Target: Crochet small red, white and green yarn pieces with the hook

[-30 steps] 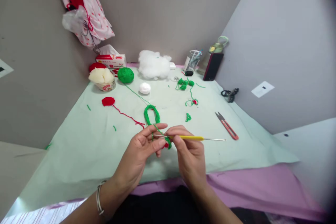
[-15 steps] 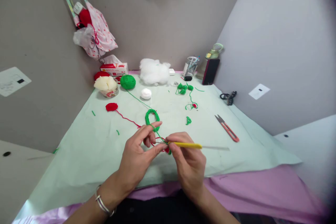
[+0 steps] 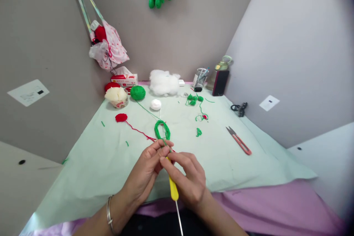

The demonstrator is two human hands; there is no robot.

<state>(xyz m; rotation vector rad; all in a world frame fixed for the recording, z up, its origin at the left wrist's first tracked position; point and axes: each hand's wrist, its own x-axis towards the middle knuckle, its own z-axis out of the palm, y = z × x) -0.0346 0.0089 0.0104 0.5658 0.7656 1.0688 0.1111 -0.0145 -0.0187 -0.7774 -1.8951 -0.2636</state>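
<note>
My right hand (image 3: pixel 190 177) is closed on a crochet hook with a yellow handle (image 3: pixel 173 188), its metal rear end pointing down toward my body. Against it, my left hand (image 3: pixel 145 169) pinches green yarn at the hook's front end. My fingers mostly hide the work there and the hook's tip. Just beyond the fingertips lies a wound loop of green yarn (image 3: pixel 157 131). A thin strand runs from it to a green yarn ball (image 3: pixel 137 93). Red yarn (image 3: pixel 139 131) trails from a flat red piece (image 3: pixel 121 117) toward my left hand.
Red-handled thread snips (image 3: pixel 240 142) lie at the right. Green scraps (image 3: pixel 198 132) and a small white ball (image 3: pixel 156 104) are on the cloth. White stuffing (image 3: pixel 164 83), a tub (image 3: pixel 117 98), a glass jar (image 3: pixel 199 79) and a phone (image 3: pixel 220 83) stand at the back.
The hook has swung from pointing right to pointing down toward my body. My left index finger has come down, and both hands sit closer together. The view has tilted up slightly.
</note>
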